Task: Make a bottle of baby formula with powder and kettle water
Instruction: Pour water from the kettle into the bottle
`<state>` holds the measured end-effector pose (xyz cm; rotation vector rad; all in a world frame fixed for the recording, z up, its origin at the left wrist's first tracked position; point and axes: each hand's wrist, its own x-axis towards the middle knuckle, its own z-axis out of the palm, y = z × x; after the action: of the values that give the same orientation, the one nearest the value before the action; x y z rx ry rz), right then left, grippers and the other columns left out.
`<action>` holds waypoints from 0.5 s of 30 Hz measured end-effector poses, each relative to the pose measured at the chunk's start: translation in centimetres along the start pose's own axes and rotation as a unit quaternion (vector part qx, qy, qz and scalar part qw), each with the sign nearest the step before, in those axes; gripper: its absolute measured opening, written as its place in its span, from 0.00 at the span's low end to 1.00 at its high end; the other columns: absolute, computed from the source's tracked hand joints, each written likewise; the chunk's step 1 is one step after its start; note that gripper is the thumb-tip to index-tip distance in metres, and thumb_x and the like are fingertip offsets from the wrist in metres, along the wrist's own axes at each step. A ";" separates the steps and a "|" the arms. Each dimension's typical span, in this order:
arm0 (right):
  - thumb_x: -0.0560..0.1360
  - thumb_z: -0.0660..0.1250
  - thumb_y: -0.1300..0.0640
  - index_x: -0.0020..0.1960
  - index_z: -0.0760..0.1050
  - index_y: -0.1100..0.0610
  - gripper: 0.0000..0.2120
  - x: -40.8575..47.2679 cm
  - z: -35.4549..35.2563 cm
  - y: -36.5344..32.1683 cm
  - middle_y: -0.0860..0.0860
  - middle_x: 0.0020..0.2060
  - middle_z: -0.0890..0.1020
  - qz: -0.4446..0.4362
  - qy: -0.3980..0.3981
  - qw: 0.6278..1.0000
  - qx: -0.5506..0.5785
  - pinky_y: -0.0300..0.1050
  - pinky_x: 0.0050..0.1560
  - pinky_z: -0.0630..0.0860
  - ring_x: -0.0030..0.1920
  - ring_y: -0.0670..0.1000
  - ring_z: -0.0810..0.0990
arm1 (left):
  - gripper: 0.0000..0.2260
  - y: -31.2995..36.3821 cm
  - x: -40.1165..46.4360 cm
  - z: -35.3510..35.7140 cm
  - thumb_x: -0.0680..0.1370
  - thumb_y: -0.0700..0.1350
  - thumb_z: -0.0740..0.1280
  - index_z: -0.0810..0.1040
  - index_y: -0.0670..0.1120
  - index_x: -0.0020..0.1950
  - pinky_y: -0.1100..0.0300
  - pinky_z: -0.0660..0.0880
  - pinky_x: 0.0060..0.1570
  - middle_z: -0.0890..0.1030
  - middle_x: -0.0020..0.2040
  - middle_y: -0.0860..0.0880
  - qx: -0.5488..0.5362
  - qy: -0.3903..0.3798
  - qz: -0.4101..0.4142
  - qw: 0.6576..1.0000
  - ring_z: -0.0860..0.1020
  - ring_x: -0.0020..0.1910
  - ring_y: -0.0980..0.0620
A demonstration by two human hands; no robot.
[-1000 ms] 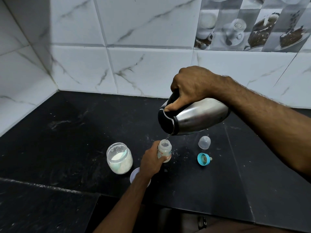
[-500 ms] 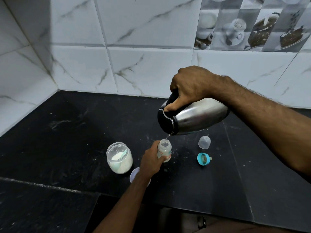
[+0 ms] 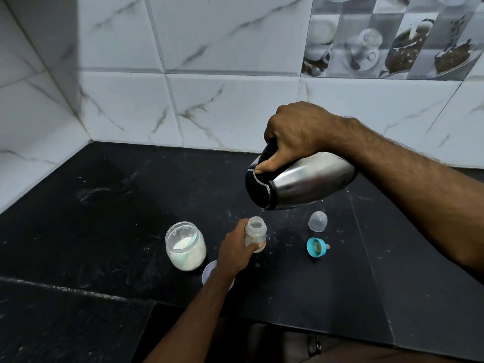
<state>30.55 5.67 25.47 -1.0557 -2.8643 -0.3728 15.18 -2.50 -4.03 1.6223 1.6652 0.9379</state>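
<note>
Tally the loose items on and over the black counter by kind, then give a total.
Kettle: 1
Baby bottle: 1
Powder jar: 1
Jar lid: 1
Clear bottle cap: 1
Teal teat ring: 1
Total: 6

The left hand point(image 3: 234, 251) covers one side of the baby bottle point(image 3: 255, 233) and most of a pale round lid point(image 3: 209, 272) on the counter point(image 3: 104, 205). The right hand point(image 3: 296, 133) hides the kettle point(image 3: 306, 186) handle. How full the bottle is cannot be told.
</note>
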 end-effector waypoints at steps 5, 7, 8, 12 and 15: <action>0.65 0.66 0.26 0.27 0.70 0.57 0.33 0.0 0.0 0.0 0.51 0.21 0.70 -0.002 -0.002 1.000 -0.003 0.41 0.28 0.61 0.26 0.52 0.68 | 0.22 0.2 -0.2 -0.1 0.70 0.49 0.73 0.72 0.54 0.63 0.57 0.74 0.52 0.80 0.53 0.59 -0.001 0.002 0.005 1.000 0.79 0.53 0.55; 0.65 0.66 0.26 0.27 0.69 0.57 0.33 0.0 0.0 0.0 0.51 0.21 0.69 -0.003 -0.002 1.000 -0.003 0.40 0.28 0.60 0.25 0.52 0.68 | 0.23 0.3 -0.2 -0.1 0.68 0.52 0.71 0.72 0.54 0.63 0.55 0.76 0.53 0.80 0.53 0.59 -0.005 0.002 0.003 1.000 0.80 0.53 0.55; 0.65 0.67 0.26 0.27 0.69 0.57 0.33 0.0 0.0 0.0 0.51 0.21 0.69 -0.002 -0.001 1.000 -0.003 0.40 0.28 0.60 0.25 0.52 0.68 | 0.23 0.3 -0.2 -0.1 0.68 0.53 0.70 0.72 0.55 0.63 0.54 0.76 0.54 0.81 0.53 0.59 -0.006 0.002 0.002 1.000 0.80 0.53 0.55; 0.65 0.67 0.26 0.27 0.68 0.57 0.33 0.0 0.0 -0.1 0.51 0.21 0.69 -0.003 -0.003 1.000 -0.002 0.41 0.28 0.60 0.25 0.51 0.67 | 0.24 0.1 -0.2 0.0 0.68 0.53 0.70 0.72 0.55 0.63 0.50 0.77 0.56 0.81 0.54 0.58 -0.005 0.000 0.005 1.000 0.80 0.54 0.54; 0.66 0.66 0.26 0.27 0.68 0.57 0.33 0.0 0.0 -0.1 0.51 0.21 0.69 -0.005 -0.006 1.000 -0.001 0.40 0.28 0.60 0.25 0.50 0.67 | 0.23 0.0 -0.1 0.0 0.68 0.52 0.70 0.72 0.55 0.63 0.50 0.77 0.56 0.81 0.54 0.57 -0.009 0.002 0.003 1.000 0.80 0.54 0.54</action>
<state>30.47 5.58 25.42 -1.0479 -2.8812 -0.3726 15.17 -2.61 -3.99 1.6154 1.6517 0.9564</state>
